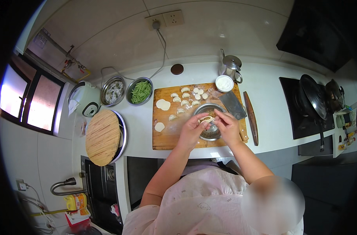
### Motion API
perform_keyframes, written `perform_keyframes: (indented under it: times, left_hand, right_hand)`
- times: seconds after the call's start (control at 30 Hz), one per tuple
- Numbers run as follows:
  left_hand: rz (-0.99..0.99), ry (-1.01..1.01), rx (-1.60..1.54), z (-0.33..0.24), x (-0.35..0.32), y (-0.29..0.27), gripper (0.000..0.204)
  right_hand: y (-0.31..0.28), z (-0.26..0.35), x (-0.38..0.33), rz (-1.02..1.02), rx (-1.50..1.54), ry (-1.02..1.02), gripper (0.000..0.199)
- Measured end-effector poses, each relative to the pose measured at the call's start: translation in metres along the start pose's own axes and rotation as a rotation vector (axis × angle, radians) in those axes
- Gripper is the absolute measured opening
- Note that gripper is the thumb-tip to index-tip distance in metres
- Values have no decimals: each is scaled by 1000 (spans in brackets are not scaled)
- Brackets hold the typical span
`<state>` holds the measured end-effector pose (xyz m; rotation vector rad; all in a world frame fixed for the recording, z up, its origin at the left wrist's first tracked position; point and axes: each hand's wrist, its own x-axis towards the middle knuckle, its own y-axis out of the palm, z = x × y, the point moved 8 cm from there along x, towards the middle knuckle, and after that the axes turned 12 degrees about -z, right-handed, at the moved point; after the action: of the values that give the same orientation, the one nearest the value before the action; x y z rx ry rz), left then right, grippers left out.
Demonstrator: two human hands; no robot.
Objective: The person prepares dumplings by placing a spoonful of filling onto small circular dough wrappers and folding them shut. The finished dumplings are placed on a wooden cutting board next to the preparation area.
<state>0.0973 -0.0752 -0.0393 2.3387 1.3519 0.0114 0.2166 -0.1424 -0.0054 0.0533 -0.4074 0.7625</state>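
My left hand (191, 131) and my right hand (228, 127) are together above a steel bowl (211, 136). Between their fingertips is a dumpling (204, 120), its pale wrapper folded around brown filling that still shows. Both hands pinch the wrapper's edge. More brown filling lies in the bowl, partly hidden by my fingers. The bowl rests on a floured wooden cutting board (171, 138). Several folded dumplings (184, 102) lie left of the bowl, beside small dough discs (200, 91). Flat round wrappers (163, 104) sit further left, with a single one (159, 127) nearer me.
A broad grey blade (232, 105) and a wooden rolling pin (251, 118) lie on the right. Behind stand a white flour bowl (224, 83) and a steel pot (230, 65). At left are green beans (141, 92), another bowl (113, 91) and a round woven lid (102, 138).
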Motion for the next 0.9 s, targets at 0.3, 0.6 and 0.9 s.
perform_keyframes:
  times: [0.3, 0.6, 0.9]
  left_hand:
    - [49, 13, 78, -4, -4, 6, 35]
    - [89, 52, 68, -10, -6, 10, 34]
    - [42, 60, 135, -7, -1, 0, 28]
  right_hand:
    - [2, 14, 6, 108, 58, -17, 15]
    - [-3, 15, 6, 26, 43, -73, 6]
    - [-2, 22, 8, 95, 24, -57, 21]
